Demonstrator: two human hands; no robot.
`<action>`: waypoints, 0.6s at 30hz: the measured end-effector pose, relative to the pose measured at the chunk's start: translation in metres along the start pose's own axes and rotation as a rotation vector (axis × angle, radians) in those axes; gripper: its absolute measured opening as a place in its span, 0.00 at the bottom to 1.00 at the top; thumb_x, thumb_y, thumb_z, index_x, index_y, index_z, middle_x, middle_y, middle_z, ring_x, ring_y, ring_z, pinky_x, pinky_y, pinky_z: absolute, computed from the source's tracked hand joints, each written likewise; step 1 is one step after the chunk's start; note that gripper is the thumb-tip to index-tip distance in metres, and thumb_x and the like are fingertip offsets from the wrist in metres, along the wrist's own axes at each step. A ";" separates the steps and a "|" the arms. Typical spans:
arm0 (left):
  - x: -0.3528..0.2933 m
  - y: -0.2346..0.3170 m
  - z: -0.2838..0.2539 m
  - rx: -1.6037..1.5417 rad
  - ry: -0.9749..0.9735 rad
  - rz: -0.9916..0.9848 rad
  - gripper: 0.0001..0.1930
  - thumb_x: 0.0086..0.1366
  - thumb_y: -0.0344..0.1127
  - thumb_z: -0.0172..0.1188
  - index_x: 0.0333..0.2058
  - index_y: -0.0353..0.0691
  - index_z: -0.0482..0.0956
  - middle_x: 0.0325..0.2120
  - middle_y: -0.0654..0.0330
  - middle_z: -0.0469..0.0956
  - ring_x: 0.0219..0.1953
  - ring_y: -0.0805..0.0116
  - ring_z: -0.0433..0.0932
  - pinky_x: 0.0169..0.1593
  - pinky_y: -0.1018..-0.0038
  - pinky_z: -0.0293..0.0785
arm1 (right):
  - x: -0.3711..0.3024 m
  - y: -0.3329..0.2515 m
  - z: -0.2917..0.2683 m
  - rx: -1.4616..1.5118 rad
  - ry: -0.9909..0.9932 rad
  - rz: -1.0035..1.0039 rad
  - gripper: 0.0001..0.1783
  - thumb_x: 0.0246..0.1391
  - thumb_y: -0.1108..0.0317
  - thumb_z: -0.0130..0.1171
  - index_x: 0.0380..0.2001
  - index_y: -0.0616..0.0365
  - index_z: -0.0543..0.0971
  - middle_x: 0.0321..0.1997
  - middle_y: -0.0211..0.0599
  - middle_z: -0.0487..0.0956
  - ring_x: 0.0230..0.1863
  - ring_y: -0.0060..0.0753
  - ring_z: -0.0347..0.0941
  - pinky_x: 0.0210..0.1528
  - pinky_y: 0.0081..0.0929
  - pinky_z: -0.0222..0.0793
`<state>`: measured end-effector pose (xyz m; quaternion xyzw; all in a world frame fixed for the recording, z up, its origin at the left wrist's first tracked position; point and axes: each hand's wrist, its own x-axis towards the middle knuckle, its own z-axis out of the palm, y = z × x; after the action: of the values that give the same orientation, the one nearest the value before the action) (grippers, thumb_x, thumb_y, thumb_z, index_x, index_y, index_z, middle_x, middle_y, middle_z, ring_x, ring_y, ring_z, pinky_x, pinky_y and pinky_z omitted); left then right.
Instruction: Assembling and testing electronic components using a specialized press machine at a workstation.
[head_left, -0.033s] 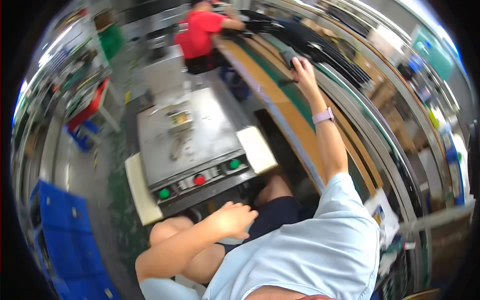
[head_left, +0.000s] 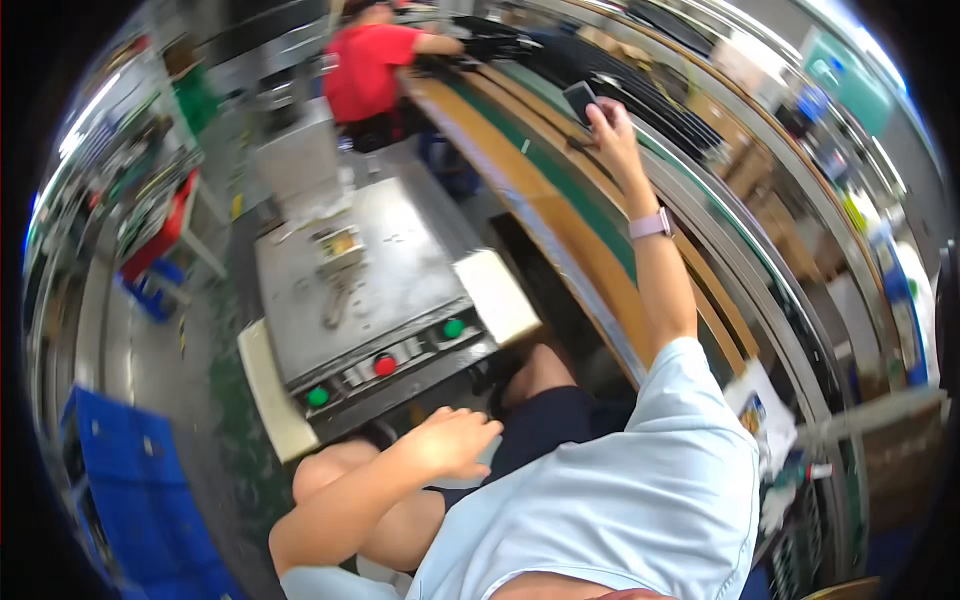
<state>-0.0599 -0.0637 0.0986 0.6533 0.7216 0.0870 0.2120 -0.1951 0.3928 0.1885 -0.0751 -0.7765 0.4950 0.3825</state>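
Observation:
My right hand (head_left: 612, 128) is stretched far forward over the long workbench on the right. Its fingers are closed on a small dark rectangular piece (head_left: 579, 98) with a flat grey face; its exact kind I cannot make out. My left hand (head_left: 460, 441) hovers over my lap, back upward, with loosely bent fingers and the thumb apart; nothing shows in it. Ahead of it stands a metal-topped machine (head_left: 400, 230) with green and red push buttons along its front. On that top lie a small open box (head_left: 338, 246) and a blurred metal tool (head_left: 338, 305).
A co-worker in a red shirt (head_left: 362, 70) works at the bench's far end. Dark long profiles (head_left: 640, 95) lie beyond a green and brown conveyor strip (head_left: 570, 225). Cream pads (head_left: 497, 292) flank the machine. A blue panelled cart (head_left: 135, 470) stands at the lower left.
The whole scene has shifted slightly left in view as my head turned. My right hand still grips the dark piece, which is now tilted a little differently. My left hand stays over my lap.

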 end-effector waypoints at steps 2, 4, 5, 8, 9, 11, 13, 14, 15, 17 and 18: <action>-0.001 0.001 -0.008 0.056 -0.104 0.019 0.21 0.56 0.47 0.62 0.42 0.39 0.72 0.37 0.52 0.76 0.40 0.52 0.77 0.45 0.58 0.71 | -0.005 -0.024 -0.094 -0.696 0.247 -0.356 0.20 0.56 0.58 0.62 0.43 0.65 0.76 0.34 0.42 0.75 0.32 0.36 0.72 0.37 0.30 0.70; -0.005 0.006 -0.018 0.110 -0.191 0.040 0.20 0.58 0.47 0.61 0.42 0.39 0.72 0.37 0.52 0.75 0.40 0.51 0.76 0.46 0.58 0.70 | -0.030 -0.026 -0.183 -1.119 0.329 -0.349 0.20 0.54 0.59 0.62 0.42 0.65 0.75 0.41 0.49 0.74 0.38 0.51 0.72 0.43 0.39 0.70; -0.007 0.007 -0.021 -0.035 -0.194 0.091 0.21 0.59 0.46 0.59 0.44 0.38 0.71 0.38 0.52 0.75 0.41 0.51 0.76 0.46 0.59 0.70 | -0.046 -0.019 -0.227 -1.254 0.367 -0.238 0.19 0.55 0.59 0.61 0.41 0.66 0.75 0.42 0.50 0.74 0.39 0.52 0.73 0.44 0.40 0.70; -0.013 0.009 -0.027 -0.132 -0.226 0.150 0.22 0.62 0.46 0.57 0.49 0.37 0.70 0.41 0.51 0.75 0.43 0.50 0.75 0.48 0.60 0.70 | -0.115 0.012 -0.346 -1.477 0.482 0.173 0.18 0.55 0.61 0.60 0.38 0.67 0.73 0.42 0.54 0.73 0.41 0.56 0.72 0.46 0.43 0.70; -0.016 0.009 -0.027 -0.110 -0.222 0.132 0.23 0.63 0.46 0.57 0.51 0.36 0.69 0.43 0.51 0.75 0.45 0.50 0.75 0.50 0.61 0.70 | -0.137 0.016 -0.371 -1.571 0.371 0.369 0.20 0.54 0.62 0.60 0.41 0.70 0.72 0.42 0.56 0.73 0.43 0.57 0.71 0.46 0.44 0.70; -0.019 0.011 -0.032 -0.069 -0.214 0.063 0.26 0.65 0.46 0.55 0.56 0.36 0.68 0.47 0.50 0.75 0.48 0.50 0.74 0.52 0.62 0.70 | -0.178 0.025 -0.373 -1.662 0.448 0.664 0.21 0.53 0.63 0.60 0.45 0.67 0.73 0.45 0.56 0.72 0.43 0.55 0.71 0.46 0.44 0.70; -0.020 0.011 -0.044 -0.244 -0.255 -0.003 0.24 0.63 0.43 0.57 0.54 0.35 0.69 0.45 0.49 0.76 0.46 0.49 0.75 0.51 0.63 0.71 | -0.195 0.005 -0.336 -1.571 0.352 0.546 0.21 0.52 0.63 0.60 0.44 0.67 0.73 0.45 0.55 0.73 0.44 0.54 0.71 0.46 0.43 0.69; -0.023 0.008 -0.046 -0.242 -0.265 -0.029 0.24 0.63 0.43 0.57 0.54 0.35 0.69 0.45 0.49 0.76 0.46 0.49 0.75 0.51 0.63 0.71 | -0.200 -0.008 -0.314 -1.480 0.267 0.416 0.20 0.52 0.63 0.60 0.44 0.66 0.73 0.45 0.53 0.73 0.45 0.53 0.71 0.47 0.42 0.69; -0.024 0.000 -0.046 -0.200 -0.263 -0.106 0.23 0.63 0.41 0.58 0.53 0.35 0.70 0.45 0.50 0.76 0.46 0.50 0.75 0.51 0.64 0.71 | -0.205 -0.021 -0.293 -1.379 0.187 0.283 0.20 0.52 0.63 0.60 0.44 0.66 0.74 0.45 0.51 0.73 0.45 0.52 0.70 0.48 0.41 0.69; -0.030 -0.019 -0.046 -0.196 -0.154 -0.201 0.22 0.61 0.38 0.58 0.52 0.35 0.71 0.45 0.50 0.77 0.46 0.51 0.75 0.51 0.65 0.71 | -0.207 -0.031 -0.253 -1.085 -0.141 0.130 0.21 0.51 0.65 0.60 0.47 0.63 0.72 0.48 0.46 0.73 0.48 0.48 0.70 0.51 0.37 0.68; -0.032 -0.028 -0.049 -0.232 -0.059 -0.204 0.21 0.61 0.36 0.58 0.52 0.35 0.72 0.46 0.51 0.77 0.46 0.52 0.75 0.51 0.65 0.71 | -0.213 -0.040 -0.228 -0.952 -0.332 -0.029 0.21 0.52 0.68 0.60 0.49 0.61 0.72 0.49 0.44 0.72 0.49 0.45 0.71 0.51 0.36 0.68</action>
<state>-0.1038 -0.0919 0.1370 0.5502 0.7626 0.1286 0.3151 0.1165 0.4293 0.1604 -0.1506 -0.9675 0.0860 0.1839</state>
